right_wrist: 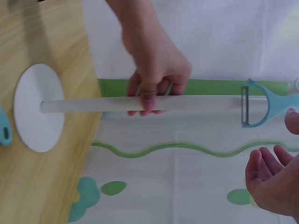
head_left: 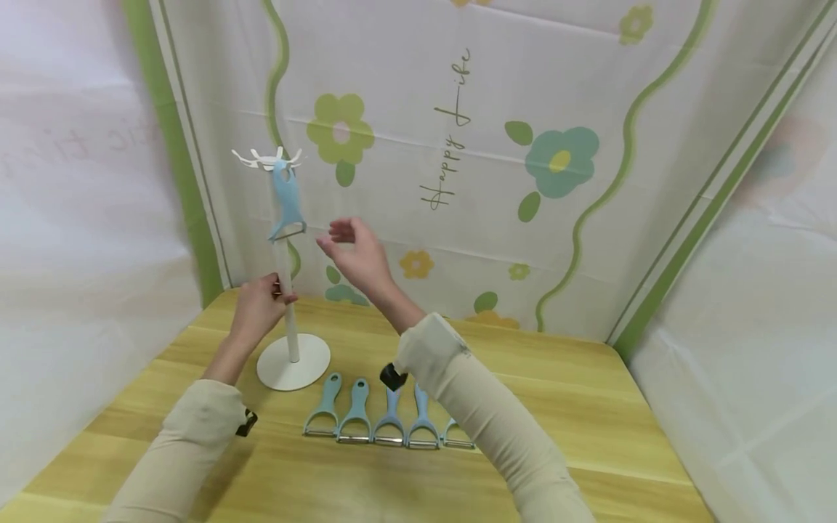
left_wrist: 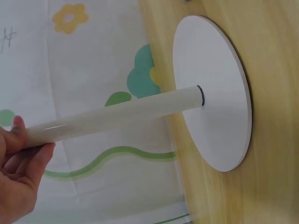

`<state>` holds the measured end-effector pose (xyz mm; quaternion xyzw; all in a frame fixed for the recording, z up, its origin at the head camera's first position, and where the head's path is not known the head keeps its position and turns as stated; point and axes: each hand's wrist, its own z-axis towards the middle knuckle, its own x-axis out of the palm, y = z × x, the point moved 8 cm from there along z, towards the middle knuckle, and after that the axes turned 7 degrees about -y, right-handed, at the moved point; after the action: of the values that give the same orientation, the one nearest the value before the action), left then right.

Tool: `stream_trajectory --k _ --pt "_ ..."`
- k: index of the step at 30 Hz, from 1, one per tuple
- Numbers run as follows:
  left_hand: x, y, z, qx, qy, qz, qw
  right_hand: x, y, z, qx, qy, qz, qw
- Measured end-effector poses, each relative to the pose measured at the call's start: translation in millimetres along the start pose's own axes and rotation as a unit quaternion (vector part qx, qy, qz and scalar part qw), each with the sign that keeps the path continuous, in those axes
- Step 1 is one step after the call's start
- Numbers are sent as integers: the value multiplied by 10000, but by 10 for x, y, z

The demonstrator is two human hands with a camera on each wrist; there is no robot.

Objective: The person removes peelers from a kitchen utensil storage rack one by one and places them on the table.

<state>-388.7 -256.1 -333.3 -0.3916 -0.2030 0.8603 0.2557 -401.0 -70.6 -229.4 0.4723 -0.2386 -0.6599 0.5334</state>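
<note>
A white stand point(head_left: 285, 276) with a round base and a ring of hooks on top stands at the table's left. My left hand point(head_left: 259, 309) grips its pole partway up, thumb and fingers around it in the left wrist view. From one hook hangs a light blue peeler point(head_left: 287, 196), blade end down. My right hand point(head_left: 358, 256) is just right of the peeler, fingers loosely bent and holding nothing; in the right wrist view a gap shows between its fingers point(right_wrist: 268, 163) and the peeler. Several peelers point(head_left: 358, 410) lie in a row in front of the stand's base.
The wooden table point(head_left: 588, 407) carries the stand and the row of peelers, whose right end is partly hidden under my right sleeve point(head_left: 484, 407). Behind the table hangs a flowered white curtain point(head_left: 471, 247), with white fabric on both sides.
</note>
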Motion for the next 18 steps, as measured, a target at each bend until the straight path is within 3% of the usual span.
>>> stream_trajectory --k 8,14,18 --pt "-22 -31 0 187 -140 -29 9997 196 372 249 -123 259 -178 9994" --pt "-36 -30 -3 178 -96 -27 9998 356 447 328 123 679 -85 9976" --pt "-29 -29 1 146 -21 48 9999 369 463 340 175 658 -179 9975"
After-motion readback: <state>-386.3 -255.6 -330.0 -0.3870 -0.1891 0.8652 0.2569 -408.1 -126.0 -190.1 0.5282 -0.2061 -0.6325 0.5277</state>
